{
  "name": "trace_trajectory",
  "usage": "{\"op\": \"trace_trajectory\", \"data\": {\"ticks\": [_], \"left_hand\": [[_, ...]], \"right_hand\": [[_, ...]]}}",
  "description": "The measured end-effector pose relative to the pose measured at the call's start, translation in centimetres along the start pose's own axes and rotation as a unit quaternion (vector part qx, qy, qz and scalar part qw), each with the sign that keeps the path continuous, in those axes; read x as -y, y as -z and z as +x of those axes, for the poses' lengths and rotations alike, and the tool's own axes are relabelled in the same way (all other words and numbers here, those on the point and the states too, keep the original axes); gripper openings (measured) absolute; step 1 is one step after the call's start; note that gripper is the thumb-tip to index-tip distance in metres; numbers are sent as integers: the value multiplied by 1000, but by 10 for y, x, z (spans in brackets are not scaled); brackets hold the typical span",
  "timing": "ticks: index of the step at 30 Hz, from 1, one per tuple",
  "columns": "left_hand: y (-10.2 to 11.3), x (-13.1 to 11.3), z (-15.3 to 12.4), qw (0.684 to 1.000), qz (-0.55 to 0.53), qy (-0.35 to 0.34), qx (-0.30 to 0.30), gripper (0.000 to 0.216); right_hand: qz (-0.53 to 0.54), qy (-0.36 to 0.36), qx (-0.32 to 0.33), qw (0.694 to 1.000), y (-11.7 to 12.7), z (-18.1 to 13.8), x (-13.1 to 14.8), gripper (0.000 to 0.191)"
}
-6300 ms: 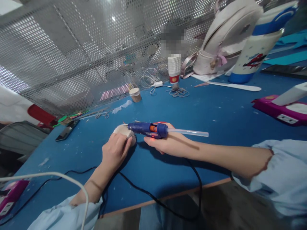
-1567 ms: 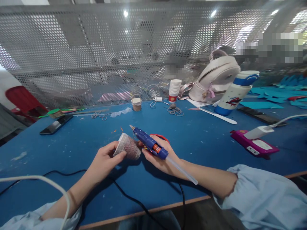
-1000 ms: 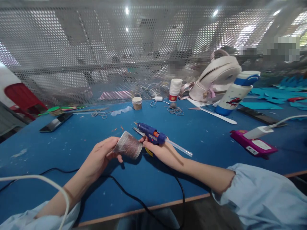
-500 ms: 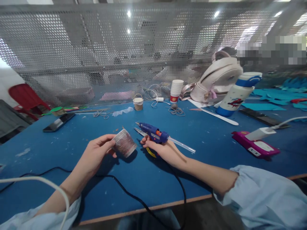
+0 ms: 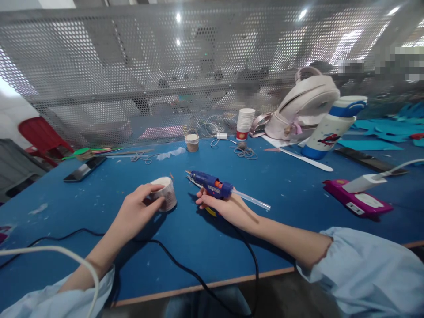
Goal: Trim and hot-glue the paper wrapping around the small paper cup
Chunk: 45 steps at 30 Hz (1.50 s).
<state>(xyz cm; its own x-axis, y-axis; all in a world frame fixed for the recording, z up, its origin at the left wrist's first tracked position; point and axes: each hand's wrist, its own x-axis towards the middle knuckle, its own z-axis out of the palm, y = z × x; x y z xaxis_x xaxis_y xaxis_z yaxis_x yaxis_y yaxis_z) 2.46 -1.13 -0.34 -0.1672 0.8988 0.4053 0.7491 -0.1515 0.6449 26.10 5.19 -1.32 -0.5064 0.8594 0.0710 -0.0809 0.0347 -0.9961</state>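
Note:
My left hand (image 5: 141,210) grips the near left side of a short paper cup (image 5: 168,197), thumb outside and fingertips at its rim. The cup stands about upright at the table surface, its whitish, streaky wall facing right and its mouth up. To the right, my right hand (image 5: 225,207) is closed round the handle of a blue hot glue gun (image 5: 212,183). Its nozzle points left toward the cup, apart from it, and a clear glue stick (image 5: 253,200) sticks out of its back. Scissors with a yellow-lined handle (image 5: 211,211) lie partly hidden under the gun and hand.
A black cord (image 5: 185,268) runs across the blue table (image 5: 278,238). Farther back stand a small twine-wrapped cup (image 5: 192,144), stacked paper cups (image 5: 244,121) and a bottle (image 5: 326,134). A magenta power bank (image 5: 356,201) lies right, a phone (image 5: 85,169) left.
My left hand has turned the cup from tilted to about upright and brought it slightly left, onto the table. The glue gun in my right hand has hardly moved.

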Motion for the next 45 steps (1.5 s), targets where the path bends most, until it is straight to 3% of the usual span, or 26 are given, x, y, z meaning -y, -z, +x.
{"op": "trace_trajectory", "data": {"ticks": [5, 10, 15, 22, 28, 31, 35, 37, 40, 42, 45], "left_hand": [[2, 4, -2, 998, 9, -43, 37, 35], [5, 7, -2, 998, -48, 5, 44, 38], [4, 10, 0, 998, -51, 22, 30, 31], [2, 22, 4, 993, 34, -107, -35, 24], [1, 28, 5, 997, 31, -67, -34, 27], [2, 22, 5, 999, 2, -43, -30, 27], [6, 14, 6, 1000, -19, -5, -25, 26], [9, 12, 7, 999, -30, 25, -27, 28], [13, 14, 9, 993, -59, 93, -30, 32], [14, 18, 10, 986, -102, 127, -36, 32], [15, 24, 12, 969, -189, 156, -42, 32]], "right_hand": [[0, 16, 19, 1000, -1, 0, -2, 27], [2, 28, 31, 999, 0, 1, -5, 26], [-6, 19, 22, 1000, 0, 0, -3, 29], [-11, 8, 28, 1000, 0, -2, 4, 30], [-95, 2, 25, 995, 4, -6, 12, 25], [-236, 78, 19, 968, 15, -5, 16, 17], [-429, 222, 44, 874, 41, 3, 20, 10], [-519, 210, 39, 828, 56, 8, 22, 9], [-618, 130, 21, 775, 74, 16, 22, 13], [-640, 100, 12, 762, 81, 19, 21, 17], [-603, 113, 7, 790, 83, 21, 17, 15]]}}
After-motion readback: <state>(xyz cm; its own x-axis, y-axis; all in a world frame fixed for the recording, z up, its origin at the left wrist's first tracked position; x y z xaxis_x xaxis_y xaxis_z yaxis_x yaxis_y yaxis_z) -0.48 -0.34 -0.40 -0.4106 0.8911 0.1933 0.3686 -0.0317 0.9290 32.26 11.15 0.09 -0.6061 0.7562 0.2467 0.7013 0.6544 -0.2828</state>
